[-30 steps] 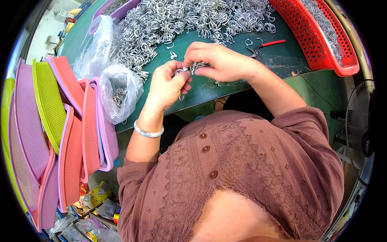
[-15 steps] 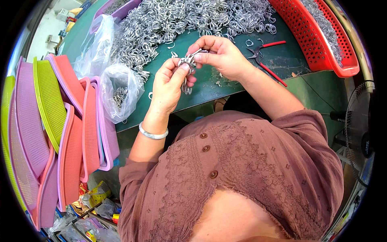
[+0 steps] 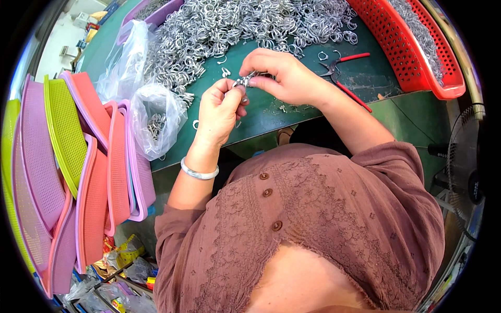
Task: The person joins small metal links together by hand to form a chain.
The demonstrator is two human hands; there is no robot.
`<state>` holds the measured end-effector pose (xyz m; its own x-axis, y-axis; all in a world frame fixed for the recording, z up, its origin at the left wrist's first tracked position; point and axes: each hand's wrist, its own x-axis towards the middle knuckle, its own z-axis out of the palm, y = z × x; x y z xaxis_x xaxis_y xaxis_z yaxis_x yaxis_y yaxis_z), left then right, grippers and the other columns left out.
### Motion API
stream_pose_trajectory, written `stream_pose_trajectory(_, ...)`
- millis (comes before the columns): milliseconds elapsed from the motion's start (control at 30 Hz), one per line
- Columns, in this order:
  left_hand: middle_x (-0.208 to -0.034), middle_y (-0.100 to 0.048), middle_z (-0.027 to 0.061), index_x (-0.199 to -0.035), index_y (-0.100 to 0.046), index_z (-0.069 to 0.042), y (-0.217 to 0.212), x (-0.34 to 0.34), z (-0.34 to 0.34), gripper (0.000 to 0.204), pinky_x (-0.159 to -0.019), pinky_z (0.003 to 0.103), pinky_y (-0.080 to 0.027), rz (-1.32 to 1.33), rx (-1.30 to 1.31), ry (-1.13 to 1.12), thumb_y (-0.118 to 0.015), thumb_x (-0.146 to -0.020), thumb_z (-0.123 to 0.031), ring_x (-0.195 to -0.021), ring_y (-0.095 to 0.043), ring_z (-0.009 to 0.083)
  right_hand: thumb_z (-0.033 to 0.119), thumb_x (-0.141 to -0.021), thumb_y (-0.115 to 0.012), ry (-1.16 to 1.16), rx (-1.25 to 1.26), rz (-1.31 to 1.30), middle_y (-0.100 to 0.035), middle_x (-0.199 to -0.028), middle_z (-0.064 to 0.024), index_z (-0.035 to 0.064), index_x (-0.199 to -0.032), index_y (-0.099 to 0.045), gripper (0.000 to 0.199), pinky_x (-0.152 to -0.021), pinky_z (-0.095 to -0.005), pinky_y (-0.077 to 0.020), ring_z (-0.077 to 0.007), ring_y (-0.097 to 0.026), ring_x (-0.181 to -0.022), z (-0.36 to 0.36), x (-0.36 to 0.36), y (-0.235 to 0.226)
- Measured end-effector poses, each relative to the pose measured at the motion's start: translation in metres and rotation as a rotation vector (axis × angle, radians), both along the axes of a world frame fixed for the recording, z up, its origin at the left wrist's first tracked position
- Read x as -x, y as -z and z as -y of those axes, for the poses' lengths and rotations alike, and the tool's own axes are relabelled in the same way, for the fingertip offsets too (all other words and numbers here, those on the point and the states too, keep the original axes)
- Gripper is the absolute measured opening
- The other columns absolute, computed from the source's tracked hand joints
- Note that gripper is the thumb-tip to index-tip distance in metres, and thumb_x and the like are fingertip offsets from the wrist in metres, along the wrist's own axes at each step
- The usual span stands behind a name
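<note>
Two hands, left hand [image 3: 219, 112] and right hand [image 3: 284, 78], pinching one metal clip [image 3: 244, 81]

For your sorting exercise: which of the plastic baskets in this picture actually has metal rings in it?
The red basket at the table's far right, holding rings; the pink, green and purple ones stacked on edge at the left hold none.

rings [image 3: 229, 26] – shiny metal | basket [image 3: 412, 47] – red perforated plastic | tabletop [image 3: 292, 112] – matt green

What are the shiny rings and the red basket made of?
Rings: likely metal wire, silvery and glinting, bent into loops. The hands hold a few just like them. Red basket: looks like plastic, one flat bright colour, its walls moulded in a mesh of small holes.
</note>
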<state>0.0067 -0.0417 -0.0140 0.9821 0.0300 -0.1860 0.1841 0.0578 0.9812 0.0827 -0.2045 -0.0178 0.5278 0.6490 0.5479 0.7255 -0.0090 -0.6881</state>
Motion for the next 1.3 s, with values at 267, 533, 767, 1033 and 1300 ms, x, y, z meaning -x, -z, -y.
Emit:
stream_pose_trajectory(267, -0.074, -0.058, 0.0052, -0.088, -0.05, -0.004, -0.003, 0.0, 0.005, 0.007, -0.05, 0.019, -0.042, 0.037, 0.191, 0.028, -0.048, -0.085, -0.01, -0.057, -0.053, 0.0084, 0.005, -0.081, -0.055, -0.016, -0.159, -0.655, -0.058, -0.076, -0.0021, 0.0006, -0.089, -0.059, 0.011, -0.057, -0.0204, -0.0418, -0.0079, -0.052, -0.067, -0.005, 0.012, 0.0)
stream_pose_trajectory(533, -0.082, -0.06, 0.0075, -0.091, -0.051, -0.002, 0.004, -0.001, -0.002, 0.012, -0.055, 0.021, -0.046, 0.081, 0.309, 0.055, -0.044, -0.087, -0.011, -0.063, -0.057, 0.0108, 0.009, -0.081, -0.056, -0.026, -0.393, -0.898, -0.059, -0.074, -0.0015, 0.0002, -0.092, -0.061, 0.014, -0.052, -0.0182, -0.0404, -0.0059, -0.051, -0.063, -0.014, 0.017, 0.014)
stream_pose_trajectory(767, -0.08, -0.059, 0.0064, -0.098, -0.052, 0.0, 0.003, -0.002, -0.007, 0.02, -0.056, 0.021, -0.047, 0.104, 0.251, 0.061, -0.041, -0.09, -0.014, -0.063, -0.057, 0.0114, 0.004, -0.081, -0.053, -0.016, -0.285, -0.67, -0.057, -0.078, -0.0007, 0.0012, -0.09, -0.06, 0.012, -0.056, -0.0179, -0.0401, -0.0056, -0.05, -0.066, -0.008, 0.013, 0.009)
stream_pose_trajectory(1033, -0.075, -0.056, 0.0041, -0.09, -0.055, 0.002, 0.009, -0.008, -0.01, 0.021, -0.062, 0.022, -0.043, 0.227, 0.03, 0.035, -0.041, -0.091, -0.014, -0.066, -0.053, 0.011, -0.005, -0.079, -0.05, -0.104, -0.214, -0.435, -0.052, -0.083, -0.0029, -0.0009, -0.086, -0.056, 0.01, -0.064, -0.0211, -0.0411, -0.0085, -0.05, -0.071, -0.005, 0.002, 0.012)
stream_pose_trajectory(1300, -0.076, -0.056, 0.0096, -0.082, -0.054, 0.003, 0.005, -0.008, -0.008, 0.016, -0.059, 0.026, -0.042, 0.443, -0.587, -0.026, -0.042, -0.087, -0.007, -0.067, -0.052, 0.0129, -0.007, -0.077, -0.05, 0.083, -0.261, -0.08, -0.05, -0.082, -0.0058, -0.0009, -0.083, -0.052, 0.009, -0.065, -0.0231, -0.0408, -0.0119, -0.049, -0.073, -0.01, 0.013, 0.01)
